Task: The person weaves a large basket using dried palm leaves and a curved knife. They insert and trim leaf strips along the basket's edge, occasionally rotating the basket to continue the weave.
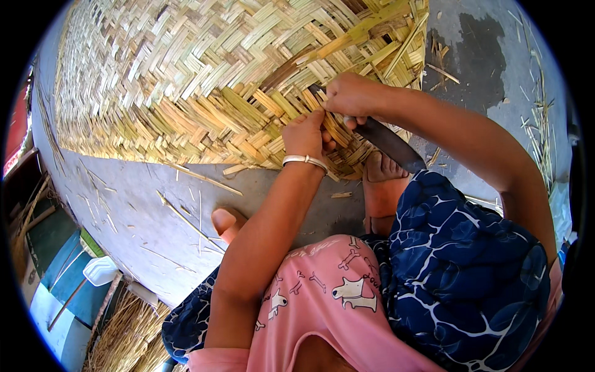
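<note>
A large mat woven from flat bamboo strips [186, 74] lies on the grey concrete floor [142, 211] in front of me. My left hand [305, 133], with a silver bangle [305, 160] on the wrist, pinches the strips at the mat's near edge. Just right of it, my right hand [353, 96] is closed on the handle of a dark-bladed knife [389, 142]. The blade slants down to the right over the mat's edge. Both hands nearly touch each other.
My bare feet [381, 186] rest on the floor below the mat's edge, one toe [226, 223] to the left. Loose bamboo slivers [186, 217] litter the concrete. A heap of straw [127, 338] and a white plastic container [102, 270] lie at lower left.
</note>
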`<state>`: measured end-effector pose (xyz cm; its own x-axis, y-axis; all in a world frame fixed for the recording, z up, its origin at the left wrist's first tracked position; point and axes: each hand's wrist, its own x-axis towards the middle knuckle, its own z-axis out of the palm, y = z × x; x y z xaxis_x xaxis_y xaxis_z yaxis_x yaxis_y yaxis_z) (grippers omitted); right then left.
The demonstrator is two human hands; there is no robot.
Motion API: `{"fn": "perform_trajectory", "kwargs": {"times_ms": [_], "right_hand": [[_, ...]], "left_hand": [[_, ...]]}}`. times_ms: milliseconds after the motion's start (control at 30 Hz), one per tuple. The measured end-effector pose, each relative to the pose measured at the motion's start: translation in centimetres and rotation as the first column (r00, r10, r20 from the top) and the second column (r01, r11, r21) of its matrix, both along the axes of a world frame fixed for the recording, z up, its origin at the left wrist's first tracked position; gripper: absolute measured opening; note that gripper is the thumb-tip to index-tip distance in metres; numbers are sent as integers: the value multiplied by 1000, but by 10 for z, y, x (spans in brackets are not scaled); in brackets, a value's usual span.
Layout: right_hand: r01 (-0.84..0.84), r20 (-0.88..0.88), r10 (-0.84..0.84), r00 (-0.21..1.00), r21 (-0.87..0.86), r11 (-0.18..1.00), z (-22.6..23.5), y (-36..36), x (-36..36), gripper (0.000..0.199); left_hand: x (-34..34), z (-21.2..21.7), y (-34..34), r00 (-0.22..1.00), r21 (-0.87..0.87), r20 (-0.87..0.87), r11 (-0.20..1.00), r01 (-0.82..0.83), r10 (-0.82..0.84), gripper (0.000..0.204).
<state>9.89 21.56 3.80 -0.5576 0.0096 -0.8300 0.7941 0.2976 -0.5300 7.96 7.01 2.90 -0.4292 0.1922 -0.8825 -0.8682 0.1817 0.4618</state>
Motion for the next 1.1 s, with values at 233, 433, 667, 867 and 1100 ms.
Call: {"fn": "perform_trajectory", "kwargs": {"times_ms": [233, 433, 667, 867, 1100], "right_hand": [[-247, -53, 260, 964, 170, 954, -6, -1, -27, 25], [-430, -82, 498, 863, 397, 811, -2, 0, -26, 26], [-439, -57, 533, 844, 498, 748, -3, -5, -29, 25], [-445, -129, 630, 766, 600, 664, -5, -8, -26, 23], [-386, -201, 743, 639, 751, 535, -7, -8, -11, 14]], "left_hand": [[-14, -19, 2, 976, -85, -192, 993, 85, -100, 24], [-25, 12, -17, 767, -188, -254, 808, 558, -589, 28], [-7, -7, -28, 608, -275, -508, 784, 557, -610, 36], [-5, -13, -19, 356, -608, -538, 644, 465, -764, 38], [-6, -17, -17, 310, -656, -518, 603, 455, -797, 38]]}}
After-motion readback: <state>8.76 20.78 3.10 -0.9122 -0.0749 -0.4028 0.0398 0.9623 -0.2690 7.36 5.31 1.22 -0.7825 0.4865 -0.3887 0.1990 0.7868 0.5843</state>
